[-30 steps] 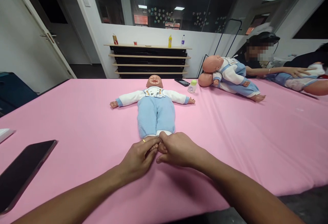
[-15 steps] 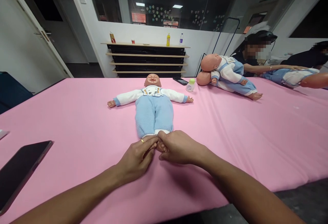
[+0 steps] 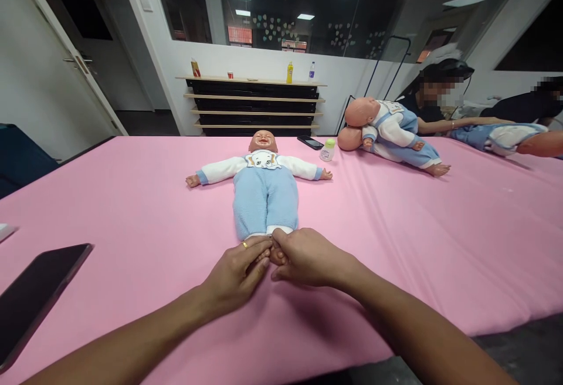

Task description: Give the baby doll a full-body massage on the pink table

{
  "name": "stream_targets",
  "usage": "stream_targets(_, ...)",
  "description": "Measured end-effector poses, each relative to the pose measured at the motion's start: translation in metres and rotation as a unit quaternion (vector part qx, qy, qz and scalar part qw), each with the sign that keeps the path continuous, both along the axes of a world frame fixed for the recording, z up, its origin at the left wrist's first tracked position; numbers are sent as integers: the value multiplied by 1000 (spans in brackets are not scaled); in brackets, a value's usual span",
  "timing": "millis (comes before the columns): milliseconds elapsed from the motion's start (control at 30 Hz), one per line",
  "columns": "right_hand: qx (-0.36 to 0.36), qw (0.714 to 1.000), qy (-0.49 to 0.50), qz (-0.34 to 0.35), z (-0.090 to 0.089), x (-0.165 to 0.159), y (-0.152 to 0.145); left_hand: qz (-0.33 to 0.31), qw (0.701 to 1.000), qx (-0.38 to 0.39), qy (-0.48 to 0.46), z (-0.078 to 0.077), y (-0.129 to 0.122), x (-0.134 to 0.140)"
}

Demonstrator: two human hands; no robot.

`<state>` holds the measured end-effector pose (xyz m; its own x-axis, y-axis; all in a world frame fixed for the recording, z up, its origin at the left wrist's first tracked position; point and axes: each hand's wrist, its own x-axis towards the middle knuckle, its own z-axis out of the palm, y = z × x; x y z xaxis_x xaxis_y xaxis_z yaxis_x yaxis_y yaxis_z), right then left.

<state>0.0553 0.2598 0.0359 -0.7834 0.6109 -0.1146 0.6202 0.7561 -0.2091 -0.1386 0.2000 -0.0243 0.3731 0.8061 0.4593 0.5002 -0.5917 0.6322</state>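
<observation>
On its back on the pink-covered table [image 3: 132, 209] lies a baby doll [image 3: 266, 194] in light blue trousers and a white top, its arms spread wide and its feet towards me. My left hand [image 3: 235, 270], with a gold ring, is closed around the doll's foot on the left. The other foot [image 3: 278, 255] is in the grip of my right hand [image 3: 308, 259], toes showing between thumb and fingers. My two hands meet at the feet and partly hide them.
A large dark phone [image 3: 37, 297] lies at the left. Beyond the doll are a smaller phone [image 3: 310, 142] and a green-capped bottle [image 3: 328, 150]. Two stacked dolls [image 3: 387, 127] lie at the right, near a person [image 3: 440, 88] touching another doll [image 3: 505, 137]. A shelf [image 3: 255, 97] stands behind.
The whole view has shifted slightly, so things appear a little lower. My hands keep hold of the doll's feet with barely any visible movement.
</observation>
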Motion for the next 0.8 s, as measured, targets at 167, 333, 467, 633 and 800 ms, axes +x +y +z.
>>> stream_targets(167, 27, 1000, 0, -2, -2, -2, -2, 6, 1000, -1, -6, 1, 0, -1)
stream_targets(333, 24, 1000, -2, 8, -1, 1, 1, 7, 1000, 0, 12, -1, -1, -1)
stream_targets(467, 6, 1000, -22, 2, 4, 1, 0, 16, 1000, 1, 16, -1, -1, 0)
stream_targets(633, -16, 1000, -6, -11, 3, -1, -2, 16, 1000, -16, -3, 1, 1, 0)
stream_targets(800, 22, 1000, 5, -3, -3, 1, -1, 17, 1000, -2, 8, 0, 2, 0)
